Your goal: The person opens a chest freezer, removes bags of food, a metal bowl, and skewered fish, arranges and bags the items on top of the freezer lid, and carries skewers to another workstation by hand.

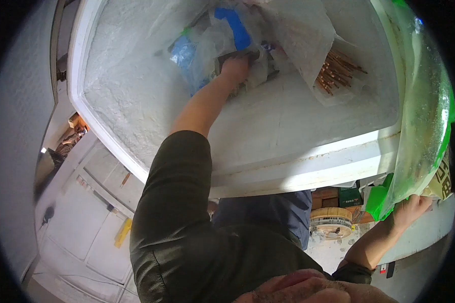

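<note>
My left hand [236, 69] reaches down into a white chest freezer [283, 174], its fingers curled against a dark greyish item [250, 54] among clear plastic bags. What the fingers grip is hidden. Right above it lies a blue strip [235, 28], and a blue plastic bag [183, 52] is to its left. At the right, my right hand [412, 209] is closed on the lower edge of a translucent green plastic bag [414, 136], which hangs over the freezer's right rim.
A clear bag of thin brown sticks [338, 70] lies in the freezer's right part. Frost coats the left wall [121, 76]. Below stand a round wooden tub-like object [331, 222] and a dark green box [350, 196]. A yellow-handled tool [122, 233] is at the lower left.
</note>
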Tool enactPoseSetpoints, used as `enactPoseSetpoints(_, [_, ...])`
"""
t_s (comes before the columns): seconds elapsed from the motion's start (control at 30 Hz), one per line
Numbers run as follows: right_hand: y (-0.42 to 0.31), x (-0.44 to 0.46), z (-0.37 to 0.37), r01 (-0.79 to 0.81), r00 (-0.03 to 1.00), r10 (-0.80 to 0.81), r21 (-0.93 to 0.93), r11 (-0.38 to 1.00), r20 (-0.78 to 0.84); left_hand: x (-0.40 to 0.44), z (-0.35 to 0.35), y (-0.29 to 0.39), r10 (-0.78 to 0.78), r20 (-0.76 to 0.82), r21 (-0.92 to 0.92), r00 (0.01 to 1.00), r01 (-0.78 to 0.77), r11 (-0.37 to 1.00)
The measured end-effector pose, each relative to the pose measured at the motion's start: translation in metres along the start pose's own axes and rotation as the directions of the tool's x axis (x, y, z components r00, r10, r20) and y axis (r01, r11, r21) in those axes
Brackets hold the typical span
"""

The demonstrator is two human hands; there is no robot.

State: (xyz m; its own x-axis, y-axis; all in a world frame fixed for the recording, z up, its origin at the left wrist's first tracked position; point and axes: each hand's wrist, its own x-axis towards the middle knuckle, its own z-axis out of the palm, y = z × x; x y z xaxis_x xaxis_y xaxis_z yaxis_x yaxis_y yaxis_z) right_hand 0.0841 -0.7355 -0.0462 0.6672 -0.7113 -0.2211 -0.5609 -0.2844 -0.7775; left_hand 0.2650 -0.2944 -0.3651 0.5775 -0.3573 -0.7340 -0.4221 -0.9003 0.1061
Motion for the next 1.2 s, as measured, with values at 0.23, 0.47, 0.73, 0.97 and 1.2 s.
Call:
enactPoseSetpoints(0.23, [0.014, 0.007, -0.017, 0.033, 0.992, -0.009, -0.190, 0.981, 0.125, -0.052, -0.025, -0.036, 0.103, -0.147, -0.212, 0.984, -0.133, 0.968])
enactPoseSetpoints(0.47, [-0.011, 0.009, 0.015, -0.017, 0.979, 0.001, 0.075, 0.997, 0.204, -0.148, -0.091, -0.077, -0.115, -0.407, -0.316, 0.906, -0.022, 0.948])
enactPoseSetpoints(0.73, [-0.036, 0.008, 0.038, 0.075, 0.982, -0.080, 0.035, 0.997, 0.173, -0.252, -0.215, -0.056, -0.299, -0.490, -0.665, 0.819, -0.130, 0.736])
enactPoseSetpoints(0.97, [-0.066, -0.015, 0.006, 0.022, 0.967, -0.014, -0.028, 0.999, 0.256, -0.361, -0.314, 0.030, -0.220, -0.630, -0.512, 0.744, -0.185, 0.839])
enactPoseSetpoints(1.2, [-0.103, -0.040, -0.078, 0.049, 0.941, 0.049, -0.277, 0.960, 0.336, -0.444, -0.363, 0.076, 0.454, -0.496, -0.133, 0.740, -0.581, 0.803])
